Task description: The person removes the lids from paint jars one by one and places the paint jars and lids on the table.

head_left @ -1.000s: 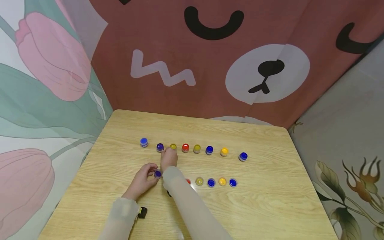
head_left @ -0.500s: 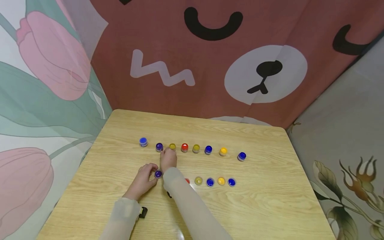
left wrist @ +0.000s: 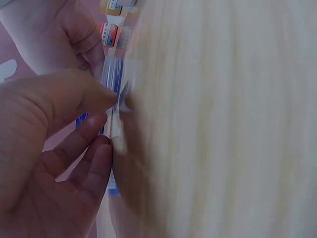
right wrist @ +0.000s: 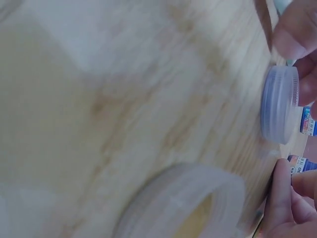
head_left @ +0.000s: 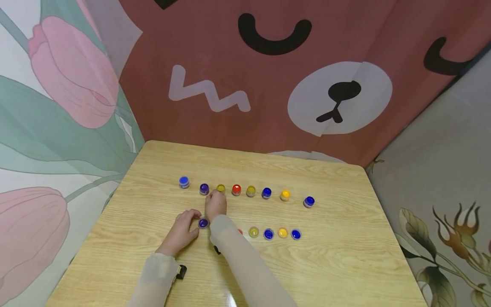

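A clear, purple-filled lid [head_left: 203,223] lies flat on the table in the head view. My left hand [head_left: 180,230] curves around its left side, thumb and forefinger spread at its edge; the left wrist view shows that thumb overlapping the lid [left wrist: 111,74]. Farther forward, my right hand [head_left: 216,204] is low over the table, its knuckles up. Its fingertips are right beside a purple paint pot [head_left: 204,188] and in front of an olive-yellow pot [head_left: 220,187]. In the right wrist view its fingers overlap a labelled pot [right wrist: 298,162]; I cannot tell whether they grip anything.
The back row continues with a light blue pot [head_left: 184,182], a red pot [head_left: 236,189] and several others. In front lies a row of lids, including a yellow lid [head_left: 282,233] and a blue lid [head_left: 296,234]. My right forearm covers part of this row. Curtains stand behind the table [head_left: 326,264].
My left thumb and forefinger have eased slightly away from the purple lid, which now shows more fully and lies slightly farther right. The right hand has stayed in place.
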Demonstrator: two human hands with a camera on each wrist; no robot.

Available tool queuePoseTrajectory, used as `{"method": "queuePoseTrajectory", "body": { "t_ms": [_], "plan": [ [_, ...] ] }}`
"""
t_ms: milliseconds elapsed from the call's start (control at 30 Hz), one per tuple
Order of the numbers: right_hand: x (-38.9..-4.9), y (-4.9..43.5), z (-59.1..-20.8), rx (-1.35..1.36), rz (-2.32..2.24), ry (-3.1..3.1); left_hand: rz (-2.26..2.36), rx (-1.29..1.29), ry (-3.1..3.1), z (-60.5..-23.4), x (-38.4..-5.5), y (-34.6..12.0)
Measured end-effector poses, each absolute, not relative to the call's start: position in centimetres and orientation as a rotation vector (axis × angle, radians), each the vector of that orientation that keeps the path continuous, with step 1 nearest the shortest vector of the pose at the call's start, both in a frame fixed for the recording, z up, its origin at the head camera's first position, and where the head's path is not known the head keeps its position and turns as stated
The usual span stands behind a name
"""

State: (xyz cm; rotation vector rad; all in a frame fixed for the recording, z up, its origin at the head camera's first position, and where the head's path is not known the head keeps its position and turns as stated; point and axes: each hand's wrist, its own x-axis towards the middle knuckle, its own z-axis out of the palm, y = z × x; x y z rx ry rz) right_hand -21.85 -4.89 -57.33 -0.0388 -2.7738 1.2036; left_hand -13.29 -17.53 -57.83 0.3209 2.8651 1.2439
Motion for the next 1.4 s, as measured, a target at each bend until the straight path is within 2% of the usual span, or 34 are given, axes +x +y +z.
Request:
{"method": "queuePoseTrajectory", "body": {
  "t_ms": [267, 533, 700, 1100, 1400],
  "plan": [
    [-21.7, -4.8, -57.0, -0.035, 1.378, -2.666, 1.27, 0.283, 2.935, -57.7, -14.6, -19.2],
    [-21.1, -5.8, -57.1, -0.02, 1.529, -2.651, 1.475, -0.065, 2.794, -57.0, -16.8, -20.4],
    [-20.6, -6.7, -57.0, 0.069, 1.626, -2.675, 1.559, -0.18, 2.759, -57.3, -18.3, -20.7],
    [-21.2, -8.5, -55.7, 0.336, 1.956, -2.837, 1.799, -0.205, 2.54, -57.4, -20.8, -21.2],
    [-22.4, -9.5, -54.8, 0.436, 1.622, -2.968, 1.824, -0.155, 2.565, -57.3, -21.1, -21.3]
  ]
}}
